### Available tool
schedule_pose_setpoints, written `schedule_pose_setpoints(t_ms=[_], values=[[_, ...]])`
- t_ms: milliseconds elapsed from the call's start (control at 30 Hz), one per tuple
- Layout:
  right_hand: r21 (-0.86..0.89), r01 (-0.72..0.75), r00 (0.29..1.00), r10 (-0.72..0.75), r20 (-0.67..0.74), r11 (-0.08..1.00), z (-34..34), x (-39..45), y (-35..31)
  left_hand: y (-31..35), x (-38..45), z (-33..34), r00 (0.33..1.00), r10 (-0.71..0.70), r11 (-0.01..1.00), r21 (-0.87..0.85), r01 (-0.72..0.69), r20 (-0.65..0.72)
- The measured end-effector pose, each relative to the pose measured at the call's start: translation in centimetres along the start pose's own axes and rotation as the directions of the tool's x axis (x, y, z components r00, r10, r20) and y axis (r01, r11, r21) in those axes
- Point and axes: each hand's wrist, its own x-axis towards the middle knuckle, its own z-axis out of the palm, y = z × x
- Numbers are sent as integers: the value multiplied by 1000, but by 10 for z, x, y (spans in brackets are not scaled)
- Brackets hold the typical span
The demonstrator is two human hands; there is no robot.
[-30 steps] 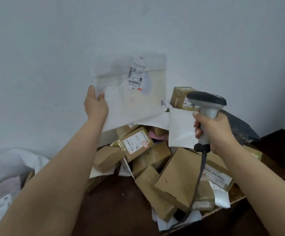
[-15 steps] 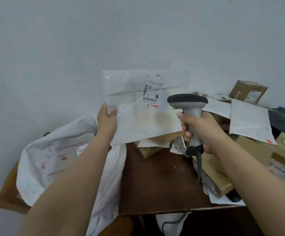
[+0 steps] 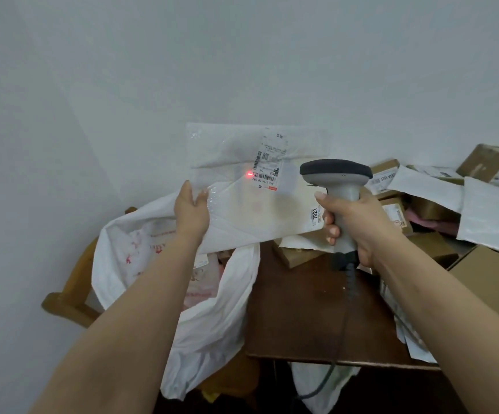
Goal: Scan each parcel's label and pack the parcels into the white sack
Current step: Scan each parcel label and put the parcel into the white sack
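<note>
Holding a flat white poly mailer point(image 3: 251, 210) up in front of the wall, the left hand point(image 3: 191, 211) pinches its left edge, thumb on the near face and fingers curled behind. A red scan dot point(image 3: 248, 174) glows just left of the barcode on its shipping label point(image 3: 269, 162). To the right, the right hand point(image 3: 358, 222) has its fingers wrapped tight around the grey barcode scanner point(image 3: 338, 189), head aimed at the mailer. Below the mailer, the white sack point(image 3: 212, 309) hangs open at the left edge of the brown table point(image 3: 302, 309). Cardboard boxes point(image 3: 493, 165) and more mailers are piled far right
</note>
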Motion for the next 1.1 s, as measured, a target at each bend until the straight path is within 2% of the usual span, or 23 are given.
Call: schedule_pose_setpoints(t_ms=[333, 400, 500, 567, 667, 767, 833, 867, 900, 933, 1000, 1100], values=[[-30, -42, 995, 44, 84, 999, 27, 10, 3, -6, 5, -35, 997, 7, 999, 31, -4, -82], [0, -57, 992, 57, 116, 998, 35, 15, 3, 3, 4, -50, 990, 16, 1000, 13, -15, -138], [11, -64, 986, 62, 155, 998, 49, 22, 6, 16, 4, -86, 953, 20, 998, -50, -37, -302], [2, -67, 981, 65, 181, 998, 59, 27, 10, 22, 5, -111, 912, 46, 994, -76, -84, -407], [-6, -95, 977, 94, 193, 995, 69, 35, 19, 26, -8, -139, 827, -45, 988, -147, -46, -561], [-23, -135, 972, 136, 192, 991, 75, 43, 27, 16, -28, -148, 697, -110, 981, -191, -40, -709], [-22, -155, 969, 156, 190, 988, 76, 48, 33, 1, -35, -139, 575, -196, 980, -183, 81, -794], [-19, -164, 967, 165, 192, 986, 75, 50, 36, -2, -44, -129, 558, -311, 951, -253, 180, -769], [-17, -174, 966, 174, 192, 985, 74, 52, 38, -18, -46, -120, 599, -390, 920, -263, 292, -699], [-15, -183, 964, 182, 191, 983, 73, 53, 41, -30, -52, -109, 676, -436, 895, -214, 391, -594], [-19, -193, 963, 193, 186, 981, 67, 56, 45, -69, -55, -84, 729, -518, 827, -44, 560, -447], [-42, -204, 968, 208, 142, 978, 54, 59, 51, -90, -62, -51, 751, -583, 783, 31, 621, -311]])
